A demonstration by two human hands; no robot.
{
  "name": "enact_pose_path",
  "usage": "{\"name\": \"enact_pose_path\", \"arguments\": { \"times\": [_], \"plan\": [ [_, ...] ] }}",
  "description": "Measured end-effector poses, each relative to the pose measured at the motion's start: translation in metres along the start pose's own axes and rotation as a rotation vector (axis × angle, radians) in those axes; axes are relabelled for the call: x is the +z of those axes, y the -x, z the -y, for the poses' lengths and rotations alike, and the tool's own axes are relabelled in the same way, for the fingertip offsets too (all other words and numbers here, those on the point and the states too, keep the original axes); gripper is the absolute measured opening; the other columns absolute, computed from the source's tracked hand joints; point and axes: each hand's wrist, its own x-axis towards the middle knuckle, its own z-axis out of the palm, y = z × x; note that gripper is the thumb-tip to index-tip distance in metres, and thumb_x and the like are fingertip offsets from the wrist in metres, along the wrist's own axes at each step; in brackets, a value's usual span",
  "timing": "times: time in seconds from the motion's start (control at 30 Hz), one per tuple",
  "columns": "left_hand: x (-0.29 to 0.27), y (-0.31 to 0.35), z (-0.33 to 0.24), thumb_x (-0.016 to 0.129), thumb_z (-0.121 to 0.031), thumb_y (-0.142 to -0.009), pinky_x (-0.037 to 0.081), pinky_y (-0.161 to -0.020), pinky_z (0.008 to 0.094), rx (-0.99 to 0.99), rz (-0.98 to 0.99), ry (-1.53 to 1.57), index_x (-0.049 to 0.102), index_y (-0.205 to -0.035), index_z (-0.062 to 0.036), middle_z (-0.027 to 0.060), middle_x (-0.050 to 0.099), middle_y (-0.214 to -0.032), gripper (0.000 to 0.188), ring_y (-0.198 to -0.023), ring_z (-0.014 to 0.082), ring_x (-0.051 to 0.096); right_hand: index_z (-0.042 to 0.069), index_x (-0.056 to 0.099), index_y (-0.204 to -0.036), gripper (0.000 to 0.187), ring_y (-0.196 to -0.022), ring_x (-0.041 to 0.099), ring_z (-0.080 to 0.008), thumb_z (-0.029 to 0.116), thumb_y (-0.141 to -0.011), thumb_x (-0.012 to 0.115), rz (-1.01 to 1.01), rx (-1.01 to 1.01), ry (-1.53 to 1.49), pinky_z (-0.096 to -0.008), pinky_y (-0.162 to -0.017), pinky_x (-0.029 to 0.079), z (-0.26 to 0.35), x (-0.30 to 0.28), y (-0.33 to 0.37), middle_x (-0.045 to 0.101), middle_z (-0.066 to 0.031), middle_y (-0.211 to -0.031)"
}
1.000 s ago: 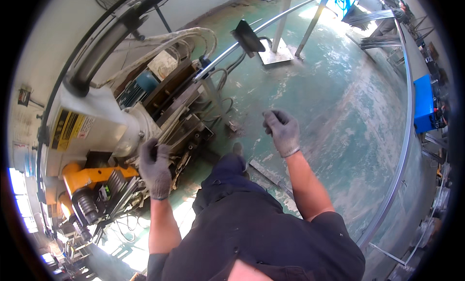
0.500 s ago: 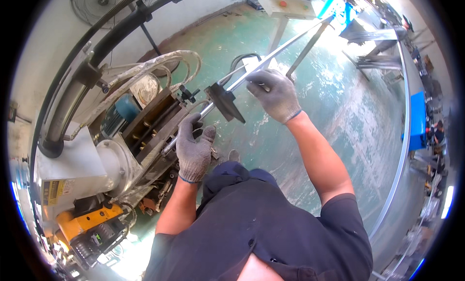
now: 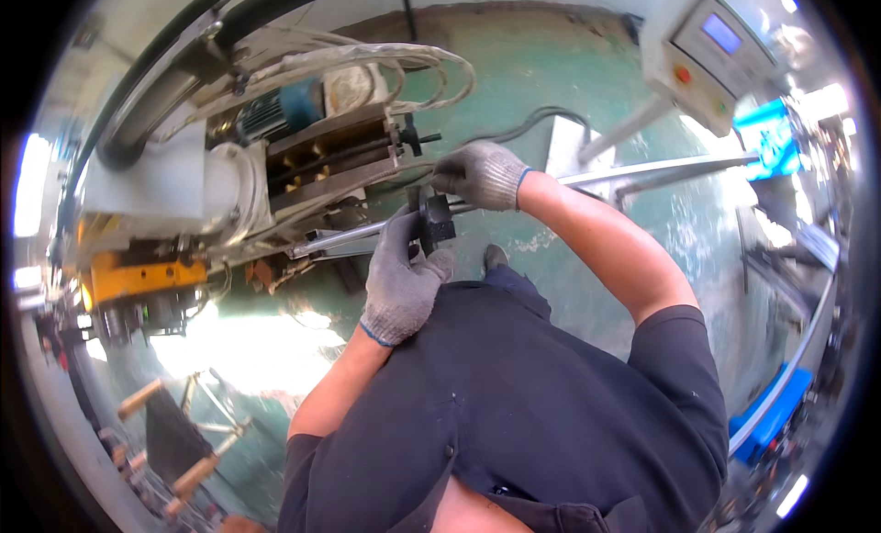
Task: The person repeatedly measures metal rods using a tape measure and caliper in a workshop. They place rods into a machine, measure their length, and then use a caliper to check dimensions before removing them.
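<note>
Dark block at twelve, by the silver rod running nine to three o'clock — left hand half-curled at the block's seven, right hand bent-fingered at one; grips I cannot tell

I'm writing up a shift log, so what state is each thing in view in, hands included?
Left hand: gloved, fingers at the dark block, grip unclear.
Right hand: gloved, fingers curled, grip unclear.
Dark block: beside the left hand, partly covered.
Metal bar: partly hidden by the hands.
Control box screen: lit.
Black cable: bent in a curve.
</note>
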Motion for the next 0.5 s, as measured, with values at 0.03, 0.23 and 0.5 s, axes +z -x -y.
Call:
{"name": "enact_pose_path", "arguments": {
  "times": [0.03, 0.23, 0.5],
  "plan": [
    [0.007, -0.002, -0.005, 0.084, -0.008, -0.095, 0.058, -0.110, 0.0404, -0.091, -0.035, 0.059, 0.063, -0.156, -0.0028, 0.0154, 0.073, -0.141, 0.065, -0.128, 0.0229, 0.071, 0.008, 0.086, -0.123, 0.034, -0.104, 0.079, -0.0416, 0.037, -0.109, 0.077, 0.026, -0.031, -0.030, -0.0498, -0.094, 0.062, -0.004, -0.003, -0.006, 0.085, -0.0200, -0.114],
    [0.047, -0.008, 0.006, 0.073, 0.000, -0.092, 0.061, -0.099, 0.0347, -0.192, -0.299, 0.182, 0.063, -0.150, -0.0014, 0.0103, 0.075, -0.121, 0.059, -0.109, 0.0169, 0.074, 0.007, 0.087, -0.122, 0.037, -0.105, 0.081, -0.0412, 0.040, -0.109, 0.076, 0.157, -0.197, -0.104, -0.0505, -0.096, 0.061, -0.022, -0.002, -0.030, 0.085, -0.0207, -0.113],
    [0.060, -0.011, -0.008, 0.061, 0.007, -0.085, 0.060, -0.100, 0.0343, -0.213, -0.389, 0.378, 0.067, -0.145, -0.0004, 0.0093, 0.075, -0.121, 0.061, -0.108, 0.0174, 0.074, 0.006, 0.086, -0.117, 0.039, -0.097, 0.077, -0.0466, 0.043, -0.109, 0.076, 0.157, -0.284, -0.104, -0.0545, -0.089, 0.060, -0.035, 0.001, -0.035, 0.081, -0.0246, -0.105]
  ]
}}
